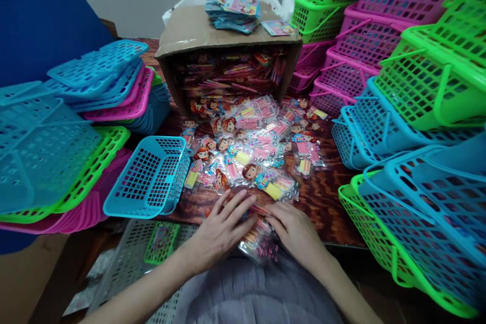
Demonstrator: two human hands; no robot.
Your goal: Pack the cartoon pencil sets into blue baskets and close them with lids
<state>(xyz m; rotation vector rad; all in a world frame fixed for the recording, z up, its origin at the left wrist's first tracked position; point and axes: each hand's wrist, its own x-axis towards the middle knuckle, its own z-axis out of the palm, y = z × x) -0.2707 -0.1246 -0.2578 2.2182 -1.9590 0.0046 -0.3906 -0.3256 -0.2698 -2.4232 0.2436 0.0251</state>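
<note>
A small bunch of clear plastic packets (258,238) with yellow and pink strips inside lies at the table's front edge, by my lap. My left hand (224,230) rests over its left side, fingers stretched out and apart. On the other side, my right hand (294,225) has its fingers curled against the packets' edge, gripping them. Just beyond both hands spreads a loose heap of similar packets (261,147), many showing a cartoon head with reddish-brown hair. Part of the bunch is hidden under my fingers.
A cardboard box (190,30) on its side holds more packets, with a stack of printed booklets (233,12) on top. One blue basket (146,177) stands at the left. Stacked baskets (398,101) rise at right, others (49,147) at far left. A grey crate (129,253) sits below.
</note>
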